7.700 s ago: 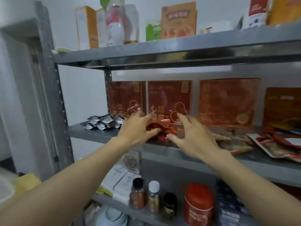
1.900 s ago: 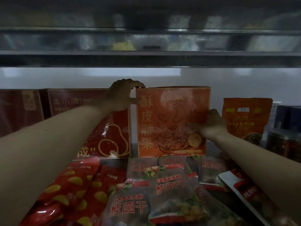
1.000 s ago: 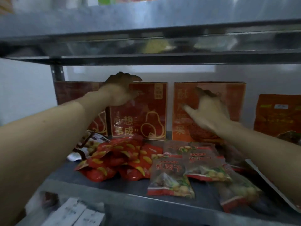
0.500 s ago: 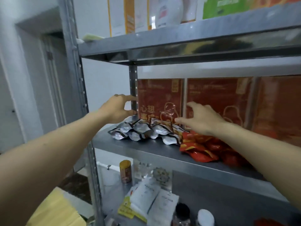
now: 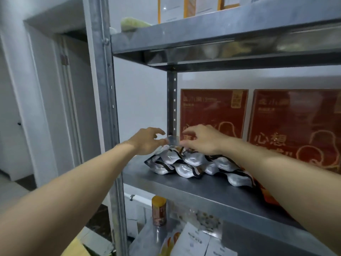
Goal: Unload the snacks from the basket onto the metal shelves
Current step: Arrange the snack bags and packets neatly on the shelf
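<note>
A pile of silver snack packets (image 5: 191,164) lies at the left end of the middle metal shelf (image 5: 186,188). My right hand (image 5: 202,140) reaches over the pile from the right and pinches the raised edge of the top silver packet (image 5: 172,140). My left hand (image 5: 146,142) is just left of that packet, fingers apart, with its fingertips at the packet's edge. Two red snack boxes (image 5: 213,109) (image 5: 297,124) stand upright against the wall behind the pile. The basket is not in view.
The shelf's upright posts (image 5: 103,100) (image 5: 172,100) stand left of and behind the pile. The upper shelf (image 5: 221,34) carries boxes. The lower shelf holds a gold-capped jar (image 5: 159,209) and white packets (image 5: 193,241). A doorway (image 5: 46,108) is at left.
The view has swung left from the red boxes to the silver packets. Both hands have closed in on the pile's top, and the right hand now pinches the top packet.
</note>
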The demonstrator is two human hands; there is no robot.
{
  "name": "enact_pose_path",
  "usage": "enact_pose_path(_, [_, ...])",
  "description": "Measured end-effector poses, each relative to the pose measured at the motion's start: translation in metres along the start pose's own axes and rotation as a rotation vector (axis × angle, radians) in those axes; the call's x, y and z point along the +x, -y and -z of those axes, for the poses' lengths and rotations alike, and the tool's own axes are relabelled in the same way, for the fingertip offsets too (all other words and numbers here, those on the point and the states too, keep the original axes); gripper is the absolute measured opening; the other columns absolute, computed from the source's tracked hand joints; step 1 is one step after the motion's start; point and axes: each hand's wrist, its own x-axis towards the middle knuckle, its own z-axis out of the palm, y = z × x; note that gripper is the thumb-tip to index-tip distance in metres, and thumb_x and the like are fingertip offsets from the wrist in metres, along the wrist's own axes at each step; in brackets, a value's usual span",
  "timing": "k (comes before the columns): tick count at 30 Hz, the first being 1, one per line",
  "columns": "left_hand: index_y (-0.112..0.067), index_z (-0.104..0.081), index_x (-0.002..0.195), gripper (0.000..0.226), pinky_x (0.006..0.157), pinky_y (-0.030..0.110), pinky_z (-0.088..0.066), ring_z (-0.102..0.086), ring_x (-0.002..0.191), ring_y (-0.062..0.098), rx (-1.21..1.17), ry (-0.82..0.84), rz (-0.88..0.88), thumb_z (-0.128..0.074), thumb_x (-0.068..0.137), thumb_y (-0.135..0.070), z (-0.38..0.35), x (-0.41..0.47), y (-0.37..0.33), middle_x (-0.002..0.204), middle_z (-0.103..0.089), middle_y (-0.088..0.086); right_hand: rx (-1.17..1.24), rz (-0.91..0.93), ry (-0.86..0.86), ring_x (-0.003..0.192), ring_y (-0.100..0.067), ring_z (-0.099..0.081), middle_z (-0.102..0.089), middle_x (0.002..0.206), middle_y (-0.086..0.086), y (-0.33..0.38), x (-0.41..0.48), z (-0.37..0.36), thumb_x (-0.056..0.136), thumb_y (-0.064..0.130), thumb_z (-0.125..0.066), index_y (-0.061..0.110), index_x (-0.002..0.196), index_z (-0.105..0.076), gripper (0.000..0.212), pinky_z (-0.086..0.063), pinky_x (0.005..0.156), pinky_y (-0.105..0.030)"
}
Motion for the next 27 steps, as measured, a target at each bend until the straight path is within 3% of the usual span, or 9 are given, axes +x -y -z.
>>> enact_pose_path(3, [-0.024,-0.049,0.140,0.057,0.100,0.031,-0.038,-0.053,0.125,0.027,-0.029,0.060,0.037,-0.052,0.092,-0.056,-0.014,0.021,0.007,0.138,-0.056,0.011,-0.056,-0.017,0.139,0.132,-0.024,-0.047,-0.048,0.147,-0.004,-0.004,0.027,-0.016,0.095,0.051,-0.054,0.019,0.143,-0.049,0.058,-0.036,0.109,-0.035])
enact_pose_path(6, [-0.025,-0.044,0.144,0.065,0.103,0.032,-0.037,-0.050,0.128,0.028,-0.082,0.133,0.069,-0.052,0.090,-0.060,-0.027,0.035,0.012,0.143,-0.052,0.009,-0.052,-0.072,0.252,0.118,-0.020,-0.054,-0.059,0.134,0.000,-0.008,0.037,-0.025,0.097,0.049,-0.050,0.021,0.130,-0.062,0.045,-0.041,0.101,-0.032])
enact_pose_path(11, [-0.020,-0.046,0.143,0.067,0.100,0.027,-0.032,-0.046,0.131,0.022,-0.222,0.176,0.017,-0.056,0.090,-0.059,-0.037,0.049,0.028,0.146,-0.048,0.001,-0.072,-0.176,0.257,0.115,-0.017,-0.057,-0.064,0.122,0.006,-0.014,0.032,-0.027,0.096,0.045,-0.054,0.026,0.120,-0.068,0.034,-0.042,0.103,-0.032])
enact_pose_path(14, [-0.021,-0.055,0.132,0.055,0.089,0.023,-0.032,-0.050,0.112,0.015,-0.304,0.178,-0.045,-0.056,0.090,-0.057,-0.041,0.049,0.033,0.123,-0.054,-0.007,-0.116,-0.280,0.284,0.114,-0.013,-0.056,-0.062,0.124,0.008,-0.010,0.021,-0.027,0.095,0.047,-0.055,0.025,0.121,-0.067,0.036,-0.041,0.103,-0.030])
enact_pose_path(18, [-0.029,-0.055,0.131,0.049,0.098,0.027,-0.040,-0.056,0.115,0.018,-0.402,0.198,-0.117,-0.060,0.089,-0.055,-0.043,0.047,0.033,0.125,-0.061,-0.004,-0.158,-0.386,0.295,0.115,-0.013,-0.053,-0.059,0.125,0.008,-0.001,0.010,-0.026,0.095,0.051,-0.052,0.026,0.123,-0.065,0.039,-0.038,0.099,-0.026])
enact_pose_path(22, [-0.017,-0.053,0.132,0.074,0.090,0.028,-0.040,-0.054,0.106,0.022,-0.434,0.255,0.018,-0.067,0.077,-0.065,-0.036,0.041,0.029,0.121,-0.058,0.005,-0.182,-0.442,0.302,0.105,-0.014,-0.057,-0.063,0.111,0.008,0.008,0.007,-0.024,0.092,0.049,-0.058,0.027,0.111,-0.069,0.031,-0.043,0.097,-0.030])
enact_pose_path(24, [-0.011,-0.052,0.132,0.087,0.089,0.029,-0.039,-0.053,0.111,0.024,-0.441,0.303,0.101,-0.071,0.069,-0.068,-0.034,0.038,0.028,0.124,-0.056,0.005,-0.189,-0.456,0.261,0.098,-0.018,-0.062,-0.067,0.103,0.002,0.013,0.011,-0.023,0.092,0.044,-0.059,0.020,0.104,-0.071,0.030,-0.049,0.093,-0.034])
enact_pose_path(27, [-0.016,-0.059,0.121,0.093,0.106,0.035,-0.036,-0.048,0.125,0.028,-0.427,0.325,0.144,-0.075,0.053,-0.076,-0.035,0.041,0.031,0.135,-0.055,0.008,-0.154,-0.463,0.141,0.082,-0.020,-0.061,-0.066,0.087,-0.004,0.020,0.019,-0.025,0.095,0.034,-0.052,0.015,0.082,-0.065,0.027,-0.049,0.077,-0.032])
